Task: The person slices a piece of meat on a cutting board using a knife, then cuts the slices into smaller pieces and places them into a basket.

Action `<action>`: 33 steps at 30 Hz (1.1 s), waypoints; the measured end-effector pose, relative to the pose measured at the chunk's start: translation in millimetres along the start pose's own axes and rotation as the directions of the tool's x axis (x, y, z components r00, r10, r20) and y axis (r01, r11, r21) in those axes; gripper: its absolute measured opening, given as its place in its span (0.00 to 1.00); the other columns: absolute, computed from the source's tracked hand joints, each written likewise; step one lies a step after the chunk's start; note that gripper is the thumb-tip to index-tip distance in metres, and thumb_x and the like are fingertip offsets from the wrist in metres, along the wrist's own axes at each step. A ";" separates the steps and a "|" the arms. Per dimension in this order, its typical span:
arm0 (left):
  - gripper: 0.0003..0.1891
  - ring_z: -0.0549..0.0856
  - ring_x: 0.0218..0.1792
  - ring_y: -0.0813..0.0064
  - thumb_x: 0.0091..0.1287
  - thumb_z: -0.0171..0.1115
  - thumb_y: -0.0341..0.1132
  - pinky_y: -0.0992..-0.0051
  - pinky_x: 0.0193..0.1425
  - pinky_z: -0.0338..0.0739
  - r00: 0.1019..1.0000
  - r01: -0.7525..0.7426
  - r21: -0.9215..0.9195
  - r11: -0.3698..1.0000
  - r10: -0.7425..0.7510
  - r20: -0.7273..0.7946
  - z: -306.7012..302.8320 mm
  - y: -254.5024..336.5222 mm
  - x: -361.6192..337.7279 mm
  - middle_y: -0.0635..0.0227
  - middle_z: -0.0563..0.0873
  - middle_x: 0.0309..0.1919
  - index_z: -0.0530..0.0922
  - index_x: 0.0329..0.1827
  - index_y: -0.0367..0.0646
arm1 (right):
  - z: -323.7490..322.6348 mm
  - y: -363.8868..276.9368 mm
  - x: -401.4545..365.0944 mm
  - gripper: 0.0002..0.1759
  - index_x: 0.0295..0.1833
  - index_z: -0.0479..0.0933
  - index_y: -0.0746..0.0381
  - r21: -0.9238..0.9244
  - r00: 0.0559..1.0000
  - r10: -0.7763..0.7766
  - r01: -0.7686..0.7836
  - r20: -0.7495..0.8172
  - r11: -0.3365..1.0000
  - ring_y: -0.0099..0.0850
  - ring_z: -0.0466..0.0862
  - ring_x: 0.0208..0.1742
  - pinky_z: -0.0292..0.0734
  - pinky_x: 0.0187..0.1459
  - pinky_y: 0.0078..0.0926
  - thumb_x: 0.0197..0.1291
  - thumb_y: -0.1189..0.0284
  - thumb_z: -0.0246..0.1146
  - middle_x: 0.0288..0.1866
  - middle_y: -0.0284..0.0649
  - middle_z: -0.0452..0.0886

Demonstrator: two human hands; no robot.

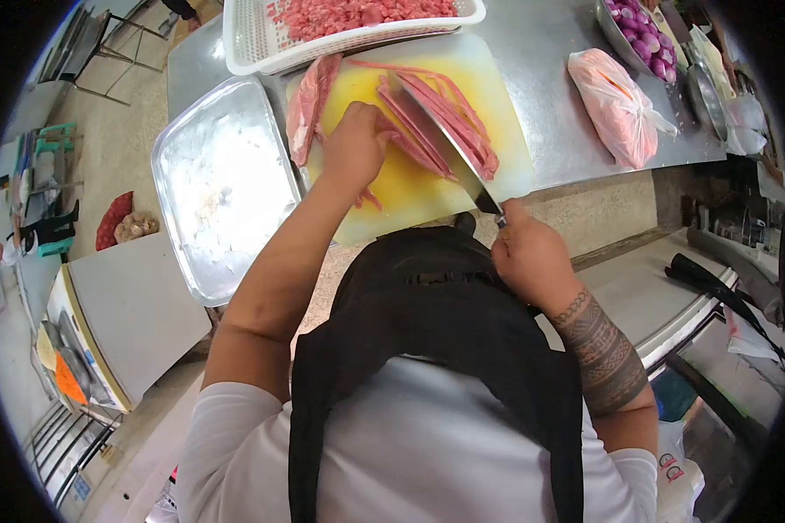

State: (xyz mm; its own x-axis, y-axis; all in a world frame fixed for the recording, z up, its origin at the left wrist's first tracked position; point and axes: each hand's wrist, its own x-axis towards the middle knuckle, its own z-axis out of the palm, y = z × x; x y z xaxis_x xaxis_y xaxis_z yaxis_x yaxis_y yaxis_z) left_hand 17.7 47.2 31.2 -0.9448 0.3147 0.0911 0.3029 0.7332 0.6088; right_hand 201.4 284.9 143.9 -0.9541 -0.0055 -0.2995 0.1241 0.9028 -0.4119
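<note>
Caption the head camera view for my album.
Raw meat strips on a cutting board: the right hand grips a knife among them, the left hand beside.

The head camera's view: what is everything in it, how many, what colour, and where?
Table: one, grey metal, top
Cutting board: one, white-yellow, on table
Meat strips: several, red-pink, on board
Larger meat piece: one, pink and pale, board's left edge
Knife: one, dark and silver, across strips
Basket: one, white, beyond board
Chopped meat: many bits, red, in basket
Tray: one, silver, left of board
Tied bag: one, whitish-pink, right
Onions: many, purple, bowl at top right
Background: too cluttered to count fully
Apron: one, black, on wearer
Left hand: one, bare, at strips
Right hand: one, bare, gripping knife
</note>
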 end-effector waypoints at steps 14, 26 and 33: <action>0.16 0.85 0.56 0.48 0.64 0.74 0.29 0.55 0.61 0.80 0.999 -0.010 -0.085 0.996 0.005 -0.052 18.5 -19.5 -2.1 0.55 0.86 0.51 0.85 0.54 0.39 | -6.3 -19.1 29.2 0.11 0.49 0.70 0.67 -0.133 0.981 -0.003 0.029 0.195 0.991 0.60 0.88 0.38 0.83 0.43 0.59 0.63 0.75 0.61 0.33 0.59 0.86; 0.17 0.85 0.54 0.46 0.59 0.68 0.23 0.53 0.58 0.81 0.998 -0.024 -0.072 0.997 0.020 -0.061 20.1 -22.1 -4.0 0.55 0.84 0.50 0.81 0.52 0.39 | 39.5 -37.3 87.7 0.09 0.50 0.73 0.66 -0.036 0.994 -0.102 0.103 0.049 0.994 0.56 0.90 0.39 0.84 0.41 0.56 0.66 0.77 0.58 0.34 0.58 0.87; 0.15 0.86 0.52 0.49 0.59 0.67 0.23 0.53 0.55 0.81 0.987 -0.069 -0.060 0.996 0.059 -0.152 25.5 -26.2 -7.3 0.58 0.84 0.49 0.79 0.50 0.40 | 51.1 -43.3 100.2 0.08 0.50 0.74 0.66 -0.081 0.988 -0.156 0.157 0.018 0.984 0.54 0.91 0.38 0.85 0.41 0.55 0.67 0.77 0.56 0.33 0.57 0.87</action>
State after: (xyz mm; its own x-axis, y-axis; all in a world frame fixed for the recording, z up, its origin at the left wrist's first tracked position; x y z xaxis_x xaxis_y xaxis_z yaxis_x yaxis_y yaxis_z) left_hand 19.9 41.0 -5.5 -0.9331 0.2627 0.2456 0.3596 0.6719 0.6475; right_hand 114.3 223.3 87.7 -0.9568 -0.1536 -0.2467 -0.0495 0.9227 -0.3824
